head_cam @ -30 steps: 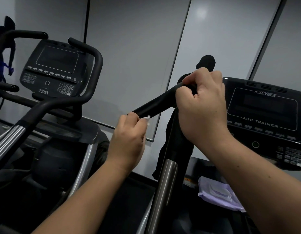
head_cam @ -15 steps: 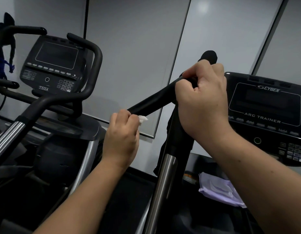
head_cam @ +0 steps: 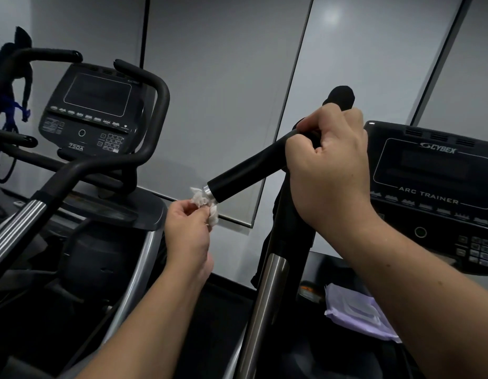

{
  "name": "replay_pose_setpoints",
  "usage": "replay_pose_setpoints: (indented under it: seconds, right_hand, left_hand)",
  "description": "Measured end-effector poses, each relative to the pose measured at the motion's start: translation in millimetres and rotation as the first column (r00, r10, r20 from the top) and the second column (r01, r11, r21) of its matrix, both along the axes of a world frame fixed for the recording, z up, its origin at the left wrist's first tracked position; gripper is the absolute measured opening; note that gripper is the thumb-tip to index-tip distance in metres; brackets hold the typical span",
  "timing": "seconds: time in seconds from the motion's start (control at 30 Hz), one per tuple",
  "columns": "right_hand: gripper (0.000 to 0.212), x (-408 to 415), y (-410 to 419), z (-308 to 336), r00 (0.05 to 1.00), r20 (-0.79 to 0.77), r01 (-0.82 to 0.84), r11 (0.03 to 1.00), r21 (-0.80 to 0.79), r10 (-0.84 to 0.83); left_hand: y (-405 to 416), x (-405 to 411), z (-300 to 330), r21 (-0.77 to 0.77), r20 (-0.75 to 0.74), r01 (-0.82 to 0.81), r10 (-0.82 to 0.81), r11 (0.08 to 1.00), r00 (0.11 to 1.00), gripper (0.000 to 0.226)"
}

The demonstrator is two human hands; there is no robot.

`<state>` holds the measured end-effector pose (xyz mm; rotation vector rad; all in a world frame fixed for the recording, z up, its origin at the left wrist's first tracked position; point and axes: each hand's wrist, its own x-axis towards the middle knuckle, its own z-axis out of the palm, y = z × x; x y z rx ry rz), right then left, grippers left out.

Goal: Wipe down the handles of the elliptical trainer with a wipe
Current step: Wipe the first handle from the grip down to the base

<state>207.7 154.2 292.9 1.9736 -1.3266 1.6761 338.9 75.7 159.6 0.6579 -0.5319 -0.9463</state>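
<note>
Gym or fitness room. Two exercise machines stand side by side, each with a dark console (head_cam: 94, 112) bearing a screen and keypad; the right console (head_cam: 439, 184) reads "CYBEX" and "ARC TRAINER", the left "750A". Black padded handles (head_cam: 253, 170) on metal tubes (head_cam: 264, 310). Plain grey wall panels (head_cam: 218, 77) behind, split by dark vertical strips.
</note>
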Motion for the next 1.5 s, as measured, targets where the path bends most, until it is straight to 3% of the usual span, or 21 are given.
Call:
replay_pose_setpoints:
  seconds: [0.2, 0.37, 0.63, 0.77, 0.87, 0.93, 1.0, 1.1, 1.2, 1.37, 1.5]
  right_hand:
    - [0.025, 1, -1, 0, 1.0, 0.002, -0.004, 1.0, -0.002, 0.004]
    - [0.024, 1, -1, -1, 1.0, -0.005, -0.01, 1.0, 0.003, 0.01]
    - [0.024, 1, 0, 0, 1.0, -0.003, -0.006, 1.0, -0.001, 0.006]
    - [0.023, 1, -1, -1, 1.0, -0.015, 0.004, 1.0, -0.011, -0.004]
    - [0.023, 0, -1, -1, 1.0, -0.016, 0.008, 1.0, -0.008, -0.008]
    - [0.023, 0, -1, -2, 1.0, -0.013, 0.007, 1.0, -0.01, -0.008]
    - [0.023, 1, -1, -2, 1.0, -0.012, 0.005, 1.0, -0.008, -0.005]
    - [0.024, 0, -1, -1, 1.0, -0.002, -0.001, 1.0, -0.005, 0.001]
    - [0.024, 0, -1, -1, 1.0, 0.004, 0.0, 1.0, -0.006, 0.0]
    - [0.025, 1, -1, -1, 1.0, -0.001, 0.008, 1.0, 0.0, -0.008]
    - [0.025, 1, -1, -2, 1.0, 0.008, -0.004, 1.0, -0.003, 0.004]
  left_hand:
    - [4, -3, 10, -0.039, -0.319, 0.291, -0.288, 0.956, 0.903, 0.031]
    - [-9, -16, 17, -0.091, -0.436, 0.331, -0.336, 0.939, 0.835, 0.033]
    - [-26, -35, 19, -0.216, -0.561, 0.364, -0.42, 0.906, 0.714, 0.034]
    - [-39, -46, 16, -0.394, -0.576, 0.483, -0.62, 0.782, 0.533, 0.031]
    - [-52, -48, 15, -0.405, -0.596, 0.464, -0.612, 0.788, 0.52, 0.033]
    - [-54, -51, 15, -0.488, -0.565, 0.492, -0.691, 0.721, 0.451, 0.045]
    - [-61, -51, 13, -0.475, -0.563, 0.492, -0.682, 0.729, 0.467, 0.055]
    - [-67, -50, 12, -0.456, -0.625, 0.451, -0.637, 0.767, 0.451, 0.045]
    - [-65, -56, 15, -0.51, -0.586, 0.475, -0.694, 0.717, 0.418, 0.057]
    - [-70, -52, 16, -0.513, -0.548, 0.446, -0.679, 0.734, 0.488, 0.065]
    - [-65, -58, 18, -0.475, -0.493, 0.503, -0.692, 0.722, 0.528, 0.051]
